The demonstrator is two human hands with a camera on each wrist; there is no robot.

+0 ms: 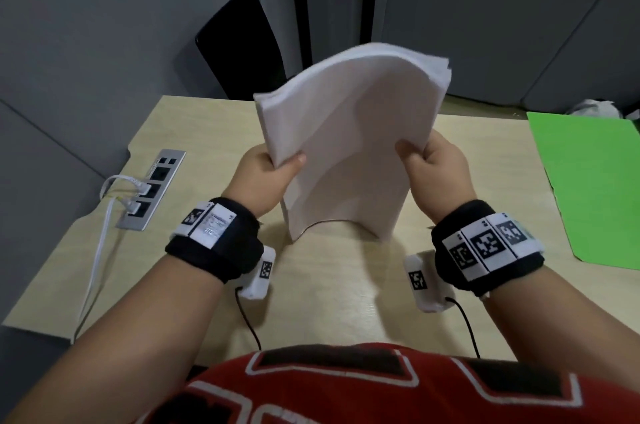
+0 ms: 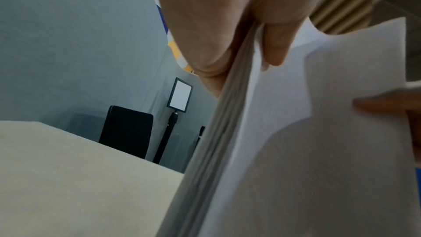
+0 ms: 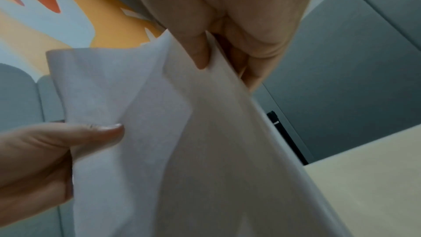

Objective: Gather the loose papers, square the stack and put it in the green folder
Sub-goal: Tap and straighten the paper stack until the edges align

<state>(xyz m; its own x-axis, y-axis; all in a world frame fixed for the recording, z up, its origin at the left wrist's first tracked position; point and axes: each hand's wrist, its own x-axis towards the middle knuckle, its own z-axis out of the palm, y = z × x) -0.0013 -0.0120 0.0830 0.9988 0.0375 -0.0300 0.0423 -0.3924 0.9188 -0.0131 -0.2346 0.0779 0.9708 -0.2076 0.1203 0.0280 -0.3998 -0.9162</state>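
Even, soft indoor light; faint shadow on table beneath hands. Wide-angle bending at head-view edges. Both wrist views motion-blurred, grainy, dimmer.

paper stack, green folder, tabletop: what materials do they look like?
Paper stack: plain white matte paper; it bows between the left hand and right hand, and sheet edges show in the left wrist view.
Green folder: probably thin card or plastic; flat, uniform, low sheen.
Tabletop: likely pale wood-grain laminate, smooth.
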